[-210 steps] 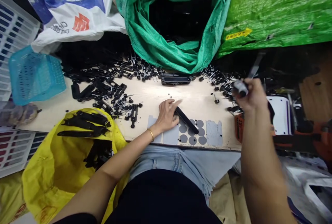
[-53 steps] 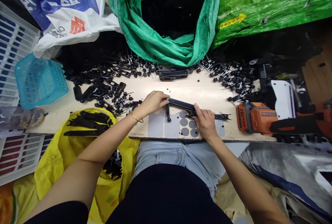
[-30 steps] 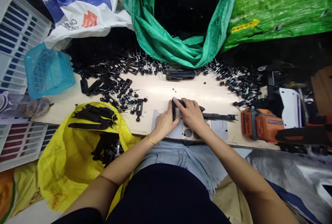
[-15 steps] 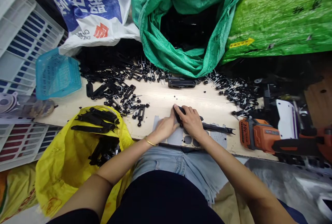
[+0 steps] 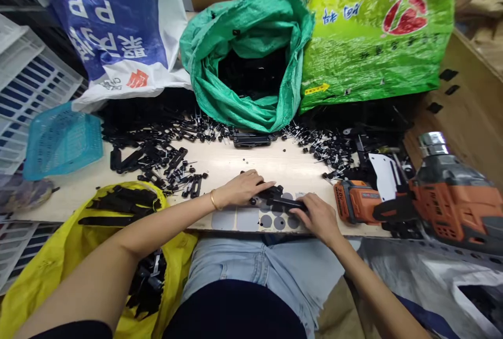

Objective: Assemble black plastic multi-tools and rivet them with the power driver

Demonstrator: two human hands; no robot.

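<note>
My left hand (image 5: 241, 188) is closed on one end of a dark black plastic piece (image 5: 275, 191), with its fingers over the top. My right hand (image 5: 319, 217) pinches the right end of a long black bar (image 5: 288, 203) between thumb and fingers. Bar and piece meet or overlap between my hands, low over the worktop; I cannot tell whether they are joined. Beneath them lie grey sheets with round grey patches (image 5: 266, 221). Behind my hands, a black assembled bracket-like part (image 5: 251, 140) rests against the green sack.
Loose black links (image 5: 173, 158) and pin-ended knobs (image 5: 314, 145) are heaped left and right. A green sack (image 5: 200, 87), yellow bag (image 5: 181, 247) and blue basket (image 5: 65, 145) stand around. An orange power tool (image 5: 451, 203) lies at the right.
My hands were together over the black piece; now they are apart, the right one having moved right to the bar's end. The whole view has shifted, showing more of the power tool.
</note>
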